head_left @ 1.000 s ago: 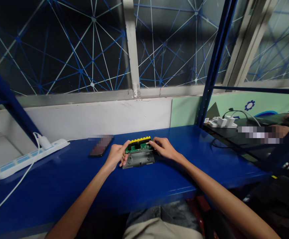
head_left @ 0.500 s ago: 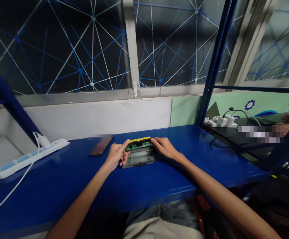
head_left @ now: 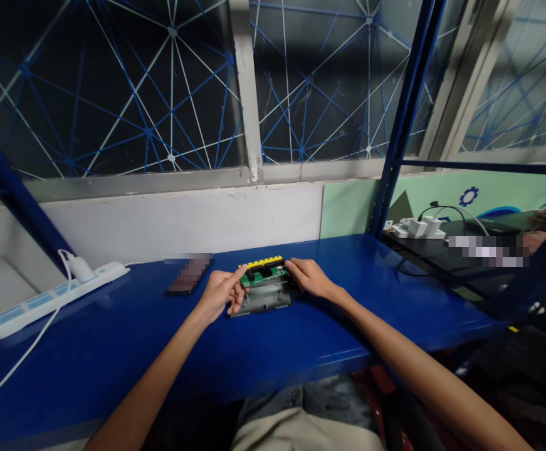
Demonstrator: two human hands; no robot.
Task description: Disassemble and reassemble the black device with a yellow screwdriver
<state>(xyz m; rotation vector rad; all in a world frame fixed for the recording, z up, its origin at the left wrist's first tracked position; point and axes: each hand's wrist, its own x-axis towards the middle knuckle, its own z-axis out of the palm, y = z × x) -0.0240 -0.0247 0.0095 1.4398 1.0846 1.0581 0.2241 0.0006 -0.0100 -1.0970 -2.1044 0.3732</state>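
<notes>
A green circuit board [head_left: 264, 274] with black parts and a yellow toothed strip along its far edge is held between both hands. My left hand [head_left: 220, 290] pinches its left end, thumb on top and fingers curled beneath. At the right end, my right hand [head_left: 311, 277] grips the board with thumb and fingertips. Just below the board, a grey plastic cover [head_left: 267, 299] shows its inner side, with small posts; the board hides its far part. The curled fingers of my left hand are close by the cover's left edge; I cannot tell whether they touch it.
On the blue table [head_left: 273, 351] a phone [head_left: 189, 274] lies left of my hands. Farther left is a white power strip [head_left: 56, 299] with a cable. Another power strip [head_left: 416, 228] and a person's hand [head_left: 536, 243] are at the right, beyond a blue post.
The circuit board has tilted, so more of its green face shows toward me. Both hands keep their hold in nearly the same place. The view has shifted slightly.
</notes>
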